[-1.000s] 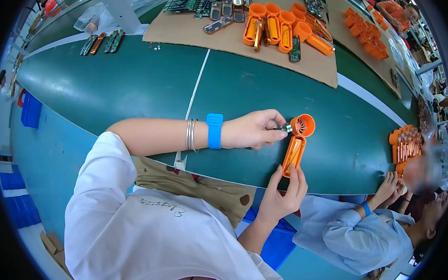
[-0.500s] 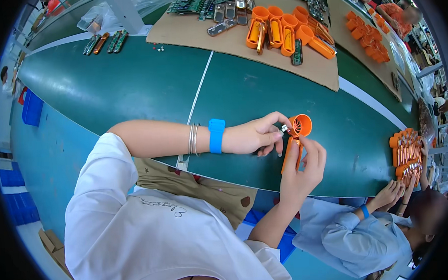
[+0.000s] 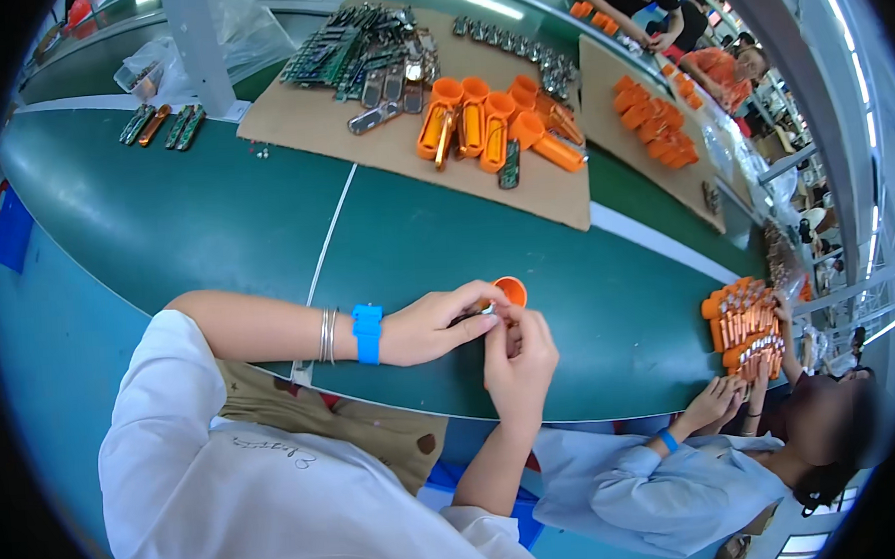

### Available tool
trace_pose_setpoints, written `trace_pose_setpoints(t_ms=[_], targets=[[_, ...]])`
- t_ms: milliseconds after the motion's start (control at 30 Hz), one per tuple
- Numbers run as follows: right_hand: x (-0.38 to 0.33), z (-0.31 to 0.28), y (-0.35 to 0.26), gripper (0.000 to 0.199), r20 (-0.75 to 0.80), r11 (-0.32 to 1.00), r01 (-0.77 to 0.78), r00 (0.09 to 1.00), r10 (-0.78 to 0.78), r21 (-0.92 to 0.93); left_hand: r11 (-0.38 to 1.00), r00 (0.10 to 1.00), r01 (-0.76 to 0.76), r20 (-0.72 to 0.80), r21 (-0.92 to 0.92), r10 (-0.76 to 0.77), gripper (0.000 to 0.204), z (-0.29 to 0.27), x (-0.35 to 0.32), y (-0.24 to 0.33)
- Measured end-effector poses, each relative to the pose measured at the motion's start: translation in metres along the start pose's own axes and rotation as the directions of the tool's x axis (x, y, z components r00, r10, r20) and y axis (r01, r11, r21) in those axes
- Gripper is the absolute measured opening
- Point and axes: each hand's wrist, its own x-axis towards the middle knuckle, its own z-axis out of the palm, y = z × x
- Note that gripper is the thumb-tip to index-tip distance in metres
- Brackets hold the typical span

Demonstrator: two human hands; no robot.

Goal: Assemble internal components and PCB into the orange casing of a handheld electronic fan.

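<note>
Over the green bench, both hands meet at an orange plastic housing point(image 3: 511, 290) with a round cup-shaped end. Only the cup shows; its long handle is hidden behind the fingers. My left hand point(image 3: 428, 327), with a blue wristband, reaches across from the left and pinches a small silvery metal part point(image 3: 489, 308) just beside the cup. My right hand point(image 3: 523, 364) is closed around the housing below the cup, its thumb and fingertips touching near the metal part. Whether that part sits in the housing I cannot make out.
A cardboard sheet point(image 3: 363, 168) ahead carries orange housings point(image 3: 494, 143) and green circuit boards point(image 3: 343, 59). Several narrow pieces point(image 3: 159, 126) lie far left. More filled housings point(image 3: 744, 326) stand at right, where a co-worker's hands point(image 3: 717, 400) work. A white post point(image 3: 198, 56) rises behind the bench.
The whole view has shifted, so the bench items appear farther left. My right fingertips have closed in beside the left ones at the metal part, and the housing's handle is now covered.
</note>
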Motion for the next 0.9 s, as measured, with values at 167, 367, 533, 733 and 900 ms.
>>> trace_pose_setpoints(t_ms=[167,367,533,733,900], targets=[[-0.002,0.004,0.003,0.007,-0.061,0.999,0.021,0.998,-0.024,-0.045,0.999,0.999,0.038,-0.035,-0.016,-0.039,0.025,0.001,-0.002,0.003],[0.006,0.003,0.008,0.007,0.110,0.953,0.192,0.979,-0.170,-0.235,0.960,0.964,0.183,-0.154,-0.213,-0.218,0.019,0.008,-0.013,-0.002],[0.010,0.008,0.020,0.007,0.218,0.937,0.268,0.951,-0.220,-0.223,0.992,0.950,0.108,-0.285,-0.069,-0.124,0.019,0.015,-0.017,-0.008],[0.006,0.012,0.017,0.007,0.222,0.990,0.134,0.965,-0.141,0.046,0.945,0.937,0.210,-0.224,-0.249,-0.267,0.013,0.011,-0.016,-0.009],[0.010,0.011,0.015,0.006,0.206,0.967,0.253,0.947,-0.247,-0.003,0.901,0.919,0.187,-0.254,-0.391,-0.301,0.014,0.013,-0.012,-0.014]])
